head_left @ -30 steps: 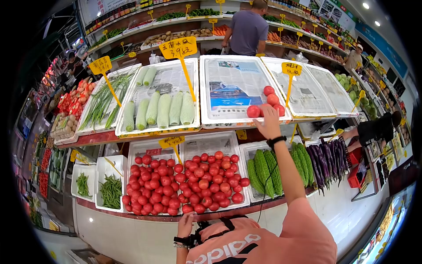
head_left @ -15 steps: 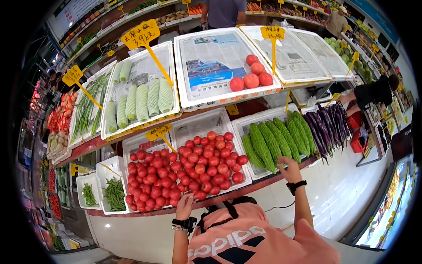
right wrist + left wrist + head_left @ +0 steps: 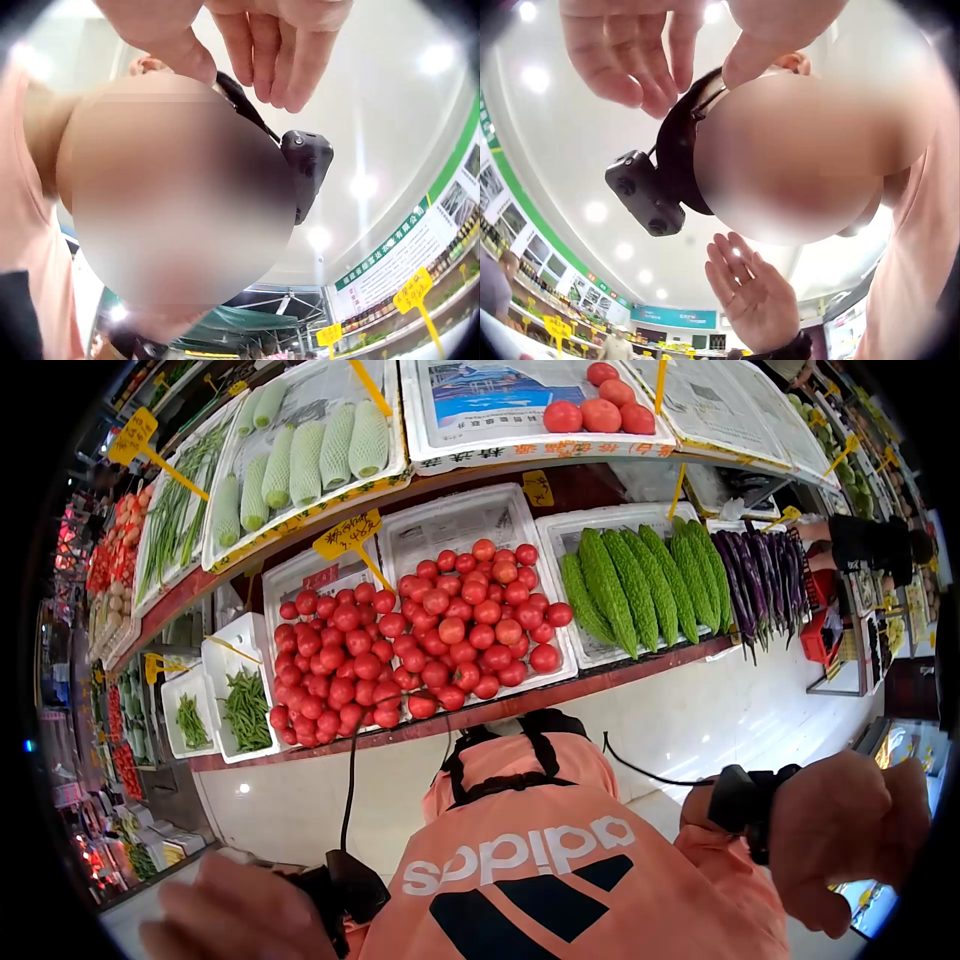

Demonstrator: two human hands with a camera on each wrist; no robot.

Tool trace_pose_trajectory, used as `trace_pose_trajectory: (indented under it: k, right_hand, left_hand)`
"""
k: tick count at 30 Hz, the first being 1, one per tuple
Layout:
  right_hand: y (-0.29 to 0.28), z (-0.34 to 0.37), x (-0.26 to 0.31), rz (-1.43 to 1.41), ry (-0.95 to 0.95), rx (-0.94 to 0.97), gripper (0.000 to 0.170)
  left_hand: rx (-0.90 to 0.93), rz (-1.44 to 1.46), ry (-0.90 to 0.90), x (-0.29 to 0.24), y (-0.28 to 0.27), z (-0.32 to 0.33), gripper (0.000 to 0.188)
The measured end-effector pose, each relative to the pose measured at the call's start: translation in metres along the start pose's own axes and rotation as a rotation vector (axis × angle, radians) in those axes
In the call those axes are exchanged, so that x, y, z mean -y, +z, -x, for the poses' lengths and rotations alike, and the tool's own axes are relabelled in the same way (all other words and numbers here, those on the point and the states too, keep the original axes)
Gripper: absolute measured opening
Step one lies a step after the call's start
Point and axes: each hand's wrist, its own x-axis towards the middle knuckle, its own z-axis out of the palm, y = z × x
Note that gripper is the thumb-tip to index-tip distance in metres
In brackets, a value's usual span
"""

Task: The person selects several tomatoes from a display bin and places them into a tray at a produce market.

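Both hands are raised close to the head, on either side of it. My left hand (image 3: 240, 910) is blurred at the lower left of the head view, its fingers loosely extended with nothing in them. At the lower right my right hand (image 3: 850, 830) is lifted, fingers bent slightly and holding nothing. In the left wrist view the left fingers (image 3: 622, 56) hang near the black head camera (image 3: 645, 193) on its strap, and the right palm (image 3: 757, 307) faces up below. The right wrist view has the right fingers (image 3: 270, 56) above that same camera.
Red tomatoes (image 3: 430, 630) fill foam trays on the lower shelf, beside bitter melons (image 3: 640, 585) and purple eggplants (image 3: 760, 580). Several larger tomatoes (image 3: 602, 415) and netted pale green gourds (image 3: 308, 458) lie on the upper shelf. Green peppers (image 3: 247, 710) sit at left. Cables hang near both wrists.
The right hand left the tomatoes on the upper tray, came down past the bitter melons, then rose toward the head. My left hand rose from the lower tomatoes' edge. The view tilted down.
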Motion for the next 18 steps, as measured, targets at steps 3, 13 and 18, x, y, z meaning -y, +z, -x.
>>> trace_pose_trajectory:
  k: [3, 13, 18]
  right_hand:
    - [0.023, -0.006, -0.010, 0.255, -0.246, -0.099, 0.039]
    - [0.070, -0.010, -0.032, 0.083, -0.080, 0.046, 0.022]
    - [0.105, -0.009, -0.045, -0.024, 0.297, 0.249, 0.020]
  left_hand:
    - [0.288, -0.196, -0.080, -0.035, -0.013, -0.029, 0.045]
    - [0.207, -0.130, -0.125, -0.040, -0.028, -0.010, 0.027]
    - [0.120, -0.063, -0.164, -0.042, -0.042, -0.003, 0.021]
